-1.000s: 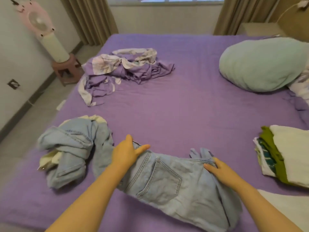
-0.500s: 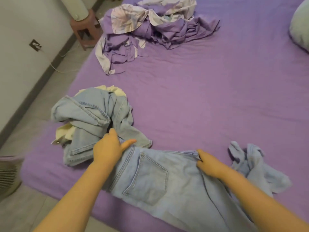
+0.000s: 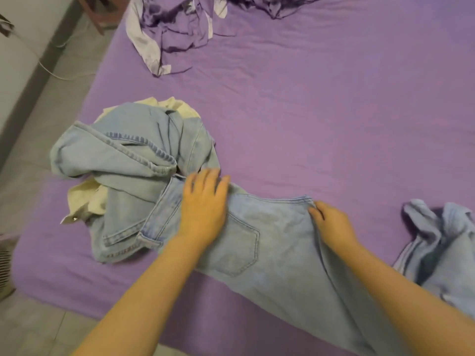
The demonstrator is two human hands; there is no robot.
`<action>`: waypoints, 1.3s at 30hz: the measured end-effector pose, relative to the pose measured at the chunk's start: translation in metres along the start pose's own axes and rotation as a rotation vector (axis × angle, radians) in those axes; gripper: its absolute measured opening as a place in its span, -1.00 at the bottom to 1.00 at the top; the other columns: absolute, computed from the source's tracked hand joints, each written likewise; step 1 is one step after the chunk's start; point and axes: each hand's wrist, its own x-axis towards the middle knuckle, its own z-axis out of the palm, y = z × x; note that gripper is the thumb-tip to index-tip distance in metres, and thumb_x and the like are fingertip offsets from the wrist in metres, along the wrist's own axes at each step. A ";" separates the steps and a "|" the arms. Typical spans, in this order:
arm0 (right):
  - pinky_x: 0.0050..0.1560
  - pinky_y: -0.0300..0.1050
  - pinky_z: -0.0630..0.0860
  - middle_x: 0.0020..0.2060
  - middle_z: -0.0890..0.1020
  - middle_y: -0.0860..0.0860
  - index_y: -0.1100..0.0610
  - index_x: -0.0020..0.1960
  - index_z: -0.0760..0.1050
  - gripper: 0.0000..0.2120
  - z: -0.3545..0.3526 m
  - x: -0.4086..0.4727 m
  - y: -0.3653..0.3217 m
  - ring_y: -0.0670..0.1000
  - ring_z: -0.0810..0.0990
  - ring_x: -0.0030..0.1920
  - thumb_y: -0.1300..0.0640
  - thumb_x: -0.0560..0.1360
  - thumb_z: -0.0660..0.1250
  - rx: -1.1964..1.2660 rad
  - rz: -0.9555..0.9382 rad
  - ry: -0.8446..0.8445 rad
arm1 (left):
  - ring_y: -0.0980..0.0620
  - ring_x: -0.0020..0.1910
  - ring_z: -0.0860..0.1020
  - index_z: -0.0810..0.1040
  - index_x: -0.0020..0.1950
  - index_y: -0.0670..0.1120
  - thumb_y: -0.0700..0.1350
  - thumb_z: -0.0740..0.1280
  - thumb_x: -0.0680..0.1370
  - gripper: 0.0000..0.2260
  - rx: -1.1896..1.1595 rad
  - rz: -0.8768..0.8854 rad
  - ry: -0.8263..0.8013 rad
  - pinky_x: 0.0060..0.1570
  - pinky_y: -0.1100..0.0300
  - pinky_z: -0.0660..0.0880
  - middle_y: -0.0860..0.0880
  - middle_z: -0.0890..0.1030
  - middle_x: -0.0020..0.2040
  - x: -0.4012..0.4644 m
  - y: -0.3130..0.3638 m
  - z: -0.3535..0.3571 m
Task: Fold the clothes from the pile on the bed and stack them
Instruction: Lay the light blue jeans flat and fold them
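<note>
Left hand (image 3: 204, 209): open, palm down, fingers spread, pressed flat on the waistband end of the jeans (image 3: 270, 253), just above the back pocket (image 3: 237, 249).
Right hand (image 3: 331, 226): fingers curled, pinching the upper edge of the same jeans at centre right of the frame.
Jeans: light blue, laid flat across the lower middle of the frame on the purple bed sheet (image 3: 308, 111), legs running toward the lower right.
Pile of clothes (image 3: 133, 170): crumpled light denim over a pale yellow garment (image 3: 84, 201), centre left, touching the jeans' waistband.
Bunched denim (image 3: 442, 240): right edge of the frame, near the right forearm.
Purple and white cloth (image 3: 174, 29): rumpled, top of the frame, well apart from the hands.
Floor (image 3: 51, 98): grey, left edge, with a thin cord (image 3: 61, 77) lying on it.
</note>
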 end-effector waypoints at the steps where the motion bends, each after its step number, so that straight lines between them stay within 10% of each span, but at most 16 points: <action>1: -0.14 -0.08 0.31 0.03 0.63 0.19 0.16 0.04 0.53 -0.79 0.001 0.000 0.000 0.21 0.57 0.03 0.10 0.62 0.16 -0.007 -0.017 0.018 | -0.22 0.21 0.52 0.59 0.16 -0.16 -0.27 0.29 0.45 -0.71 -0.066 0.110 0.010 0.21 -0.18 0.41 -0.20 0.57 0.18 0.000 0.020 0.006; 10: -0.15 -0.05 0.46 0.11 0.53 -0.02 -0.08 0.26 0.38 -0.66 -0.002 0.031 0.011 0.12 0.58 0.07 -0.18 0.61 0.01 -0.442 -0.142 0.030 | -0.20 0.52 0.10 0.19 0.54 0.03 0.35 0.07 0.54 -0.35 -0.118 0.414 -0.315 0.39 -0.36 0.08 -0.08 0.17 0.54 -0.012 0.059 0.089; 22: 0.18 -0.02 0.44 0.41 0.34 -0.03 -0.03 0.53 -0.01 -0.28 -0.038 -0.044 0.067 0.08 0.43 0.31 -0.24 0.51 0.20 -0.313 -0.054 -0.256 | -0.22 0.48 0.22 0.27 0.51 -0.05 0.19 0.26 0.48 -0.35 -0.132 0.287 -0.554 0.43 -0.32 -0.01 -0.17 0.27 0.50 0.012 0.085 0.054; 26: 0.17 -0.05 0.36 0.21 0.52 -0.02 0.00 0.38 0.32 -0.50 -0.067 -0.067 0.092 0.05 0.50 0.19 -0.26 0.57 0.06 -0.428 -0.115 -0.266 | -0.22 0.41 0.33 0.41 0.42 -0.09 -0.10 0.38 0.42 -0.45 -0.252 0.376 -0.463 0.40 -0.24 0.13 -0.20 0.39 0.42 0.039 0.144 0.033; 30: 0.33 0.22 0.33 0.05 0.65 0.08 0.13 -0.04 0.63 -0.86 -0.114 -0.070 0.121 0.19 0.53 0.24 0.09 0.47 0.40 -0.726 -0.433 0.186 | -0.22 0.36 0.40 0.57 0.26 0.03 0.01 0.53 0.31 -0.48 -0.259 0.748 -0.438 0.32 -0.30 0.24 -0.13 0.49 0.35 0.057 0.200 0.022; 33: 0.23 0.49 0.28 0.28 0.51 0.23 0.15 0.08 0.64 -0.67 -0.149 -0.076 0.143 0.38 0.39 0.32 0.04 0.35 0.50 -0.785 -0.346 0.260 | -0.17 0.26 0.52 0.64 0.11 0.07 0.12 0.58 0.20 -0.50 -0.170 0.941 -0.465 0.20 -0.26 0.40 -0.08 0.60 0.20 0.052 0.224 0.016; 36: 0.30 0.31 0.32 0.47 0.23 0.24 -0.03 0.46 0.31 -0.38 -0.166 -0.085 0.168 0.30 0.24 0.44 -0.29 0.48 0.13 -0.747 -0.134 0.027 | -0.12 0.45 0.27 0.47 0.32 0.05 0.11 0.40 0.42 -0.52 -0.145 0.993 -0.597 0.41 -0.21 0.16 -0.08 0.41 0.38 0.037 0.235 0.018; 39: 0.37 0.02 0.28 0.54 -0.07 0.09 -0.19 0.48 -0.35 -0.21 -0.174 -0.095 0.193 0.08 0.03 0.52 -0.39 0.47 0.05 -0.704 -0.072 -0.240 | -0.06 0.14 0.58 0.64 0.03 0.01 -0.03 0.43 0.38 -0.76 -0.137 0.980 -0.546 0.22 -0.03 0.44 -0.02 0.63 0.04 0.030 0.240 0.013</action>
